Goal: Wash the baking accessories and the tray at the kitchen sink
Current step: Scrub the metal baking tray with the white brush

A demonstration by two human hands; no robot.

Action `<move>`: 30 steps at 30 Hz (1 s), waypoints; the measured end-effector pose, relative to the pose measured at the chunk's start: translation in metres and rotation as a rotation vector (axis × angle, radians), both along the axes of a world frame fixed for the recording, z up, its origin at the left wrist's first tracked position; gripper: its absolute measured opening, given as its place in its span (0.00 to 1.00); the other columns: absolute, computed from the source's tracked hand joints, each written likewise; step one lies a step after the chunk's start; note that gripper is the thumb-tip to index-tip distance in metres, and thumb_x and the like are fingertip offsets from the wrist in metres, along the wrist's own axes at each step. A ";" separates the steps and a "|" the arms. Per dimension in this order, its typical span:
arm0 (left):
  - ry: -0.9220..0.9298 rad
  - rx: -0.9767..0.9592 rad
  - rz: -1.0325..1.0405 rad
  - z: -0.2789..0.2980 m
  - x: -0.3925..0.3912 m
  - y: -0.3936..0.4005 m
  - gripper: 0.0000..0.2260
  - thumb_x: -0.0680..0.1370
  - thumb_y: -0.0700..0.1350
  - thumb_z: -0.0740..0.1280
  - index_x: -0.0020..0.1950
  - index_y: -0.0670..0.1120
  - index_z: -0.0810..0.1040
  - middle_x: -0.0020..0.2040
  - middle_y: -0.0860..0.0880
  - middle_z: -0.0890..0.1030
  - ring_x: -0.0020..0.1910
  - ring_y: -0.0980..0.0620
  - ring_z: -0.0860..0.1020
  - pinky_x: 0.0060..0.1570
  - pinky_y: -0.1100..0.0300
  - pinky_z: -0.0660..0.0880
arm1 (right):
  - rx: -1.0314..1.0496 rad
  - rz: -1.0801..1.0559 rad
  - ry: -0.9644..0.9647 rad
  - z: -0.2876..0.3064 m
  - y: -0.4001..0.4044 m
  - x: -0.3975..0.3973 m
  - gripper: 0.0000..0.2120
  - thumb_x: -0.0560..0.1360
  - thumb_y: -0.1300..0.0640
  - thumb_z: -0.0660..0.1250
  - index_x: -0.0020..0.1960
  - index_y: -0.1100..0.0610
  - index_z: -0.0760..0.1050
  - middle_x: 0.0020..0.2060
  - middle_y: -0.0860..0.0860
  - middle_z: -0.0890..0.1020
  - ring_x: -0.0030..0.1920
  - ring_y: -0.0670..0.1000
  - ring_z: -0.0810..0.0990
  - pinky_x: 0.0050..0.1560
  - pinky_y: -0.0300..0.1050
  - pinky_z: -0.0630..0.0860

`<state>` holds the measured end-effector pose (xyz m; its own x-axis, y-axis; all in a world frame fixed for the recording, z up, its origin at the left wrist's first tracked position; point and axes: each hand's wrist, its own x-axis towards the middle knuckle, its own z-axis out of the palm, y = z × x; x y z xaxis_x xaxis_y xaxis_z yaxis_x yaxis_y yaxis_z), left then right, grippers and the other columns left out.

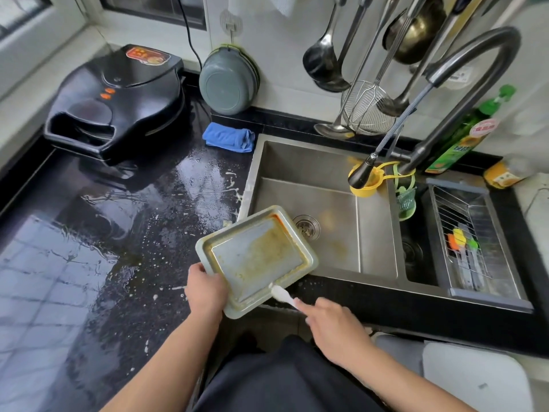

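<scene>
A grey metal baking tray (pixel 255 257) with brown and orange grease stains is held tilted over the near left corner of the steel sink (pixel 315 200). My left hand (pixel 205 292) grips the tray's near left edge. My right hand (pixel 332 325) holds a small white brush (pixel 282 293), whose head touches the tray's near rim. The brush handle is mostly hidden inside my fingers.
The wet black counter (pixel 118 233) carries a black electric griddle (pixel 118 102) and a blue cloth (pixel 230 139). A dark faucet (pixel 445 93) arches over the sink. A drying rack (pixel 472 242) with utensils fills the right basin. Ladles and a strainer hang on the wall; a green detergent bottle (pixel 463 138) stands behind.
</scene>
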<state>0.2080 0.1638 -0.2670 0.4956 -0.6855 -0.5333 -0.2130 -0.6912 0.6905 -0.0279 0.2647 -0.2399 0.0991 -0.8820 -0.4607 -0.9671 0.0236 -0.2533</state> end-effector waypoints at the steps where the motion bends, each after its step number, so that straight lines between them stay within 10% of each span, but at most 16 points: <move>1: -0.067 -0.003 -0.042 -0.001 0.003 0.002 0.15 0.78 0.41 0.66 0.65 0.46 0.72 0.54 0.46 0.77 0.59 0.38 0.76 0.54 0.46 0.74 | -0.019 -0.039 0.046 -0.003 -0.003 -0.005 0.23 0.84 0.51 0.56 0.78 0.39 0.61 0.51 0.49 0.75 0.48 0.60 0.80 0.47 0.53 0.75; 7: -0.711 -0.159 -0.814 -0.020 -0.013 0.022 0.30 0.74 0.49 0.71 0.75 0.45 0.69 0.72 0.35 0.70 0.68 0.30 0.70 0.63 0.36 0.72 | -0.021 -0.041 0.076 -0.007 -0.001 0.008 0.24 0.85 0.52 0.54 0.79 0.40 0.59 0.51 0.49 0.73 0.46 0.60 0.80 0.43 0.53 0.72; 10: -0.708 -0.053 -1.172 -0.031 -0.017 0.025 0.34 0.79 0.65 0.50 0.82 0.52 0.60 0.81 0.36 0.57 0.79 0.30 0.54 0.78 0.38 0.54 | -0.101 -0.111 0.107 -0.012 -0.004 -0.009 0.24 0.85 0.52 0.56 0.79 0.40 0.60 0.47 0.48 0.71 0.42 0.59 0.80 0.40 0.54 0.73; 16: -0.716 -0.022 -1.249 -0.032 -0.014 0.027 0.38 0.75 0.69 0.34 0.84 0.57 0.47 0.84 0.41 0.45 0.81 0.33 0.42 0.79 0.40 0.46 | -0.122 0.021 0.219 -0.019 0.017 -0.027 0.30 0.70 0.58 0.76 0.68 0.40 0.76 0.37 0.46 0.71 0.24 0.53 0.75 0.23 0.49 0.70; 25: -0.724 0.011 -1.335 -0.024 -0.006 0.016 0.40 0.70 0.71 0.30 0.82 0.63 0.41 0.84 0.43 0.38 0.81 0.36 0.37 0.79 0.41 0.43 | -0.176 -0.192 0.076 -0.008 0.019 -0.066 0.22 0.81 0.54 0.64 0.73 0.38 0.72 0.39 0.46 0.72 0.33 0.53 0.77 0.32 0.48 0.74; 30: -0.728 0.050 -1.391 -0.021 -0.003 0.011 0.32 0.81 0.69 0.46 0.82 0.63 0.42 0.84 0.43 0.38 0.81 0.36 0.37 0.80 0.40 0.45 | -0.166 -0.087 -0.017 -0.005 0.007 -0.063 0.27 0.84 0.53 0.58 0.78 0.35 0.58 0.42 0.45 0.69 0.32 0.51 0.73 0.34 0.48 0.71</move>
<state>0.2053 0.1743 -0.2878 -0.3345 -0.7952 -0.5057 -0.9415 0.3050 0.1433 -0.0904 0.2714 -0.2449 0.0255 -0.9513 -0.3071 -0.9587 0.0638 -0.2773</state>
